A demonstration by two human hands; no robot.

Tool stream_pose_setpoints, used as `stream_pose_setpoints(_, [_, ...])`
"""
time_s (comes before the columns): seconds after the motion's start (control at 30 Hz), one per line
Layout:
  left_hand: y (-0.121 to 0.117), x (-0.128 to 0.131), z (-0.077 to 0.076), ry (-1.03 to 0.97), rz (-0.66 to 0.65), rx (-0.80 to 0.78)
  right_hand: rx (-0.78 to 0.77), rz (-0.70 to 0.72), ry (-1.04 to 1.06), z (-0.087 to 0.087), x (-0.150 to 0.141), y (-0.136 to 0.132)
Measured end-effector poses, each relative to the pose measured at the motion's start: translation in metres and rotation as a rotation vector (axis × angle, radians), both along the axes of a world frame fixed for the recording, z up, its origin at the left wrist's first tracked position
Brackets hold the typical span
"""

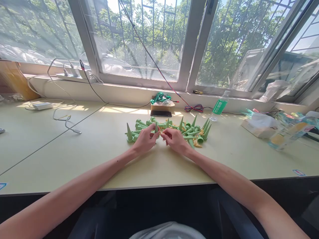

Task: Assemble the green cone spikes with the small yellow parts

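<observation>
My left hand (146, 138) is closed around a green plastic cone-shaped spike (156, 128), its tip pointing up. Close beside it, my right hand (174, 140) is closed in a pinch, thumb and forefinger meeting near the left fingertips. A small pale yellow bit shows between the two hands; what exactly the right fingers grip is too small to make out. Around and behind both hands lies a heap of similar green spikes (191, 130), some upright on their wide ends, others on their sides. Small yellow pieces (196, 143) are scattered among them on the right.
Behind the heap, a black phone (160, 113) lies before a small box with green coiled stuff (160, 99). A bottle with a green label (220, 105) stands at right, near a tissue box (258, 125) and a clear plastic container (286, 134). White cables (65, 119) lie left.
</observation>
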State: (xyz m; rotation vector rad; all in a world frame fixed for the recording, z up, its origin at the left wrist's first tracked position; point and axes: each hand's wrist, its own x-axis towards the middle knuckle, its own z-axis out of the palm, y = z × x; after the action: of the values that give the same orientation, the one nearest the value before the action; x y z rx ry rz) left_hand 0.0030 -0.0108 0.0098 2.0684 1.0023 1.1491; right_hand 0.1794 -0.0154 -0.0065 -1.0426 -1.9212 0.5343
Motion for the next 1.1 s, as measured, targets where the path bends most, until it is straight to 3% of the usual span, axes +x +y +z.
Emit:
stream_pose_setpoints(0.27, [-0.0001,0.0003,-0.0002,0.026,0.004,-0.010,0.029,-0.050,-0.097,0.0017,0.0004,0.0009])
stream_pose_setpoints(1.1, [-0.0010,0.0020,0.0009,0.036,0.007,0.007,-0.023,-0.065,-0.061,-0.0006,0.0013,0.0007])
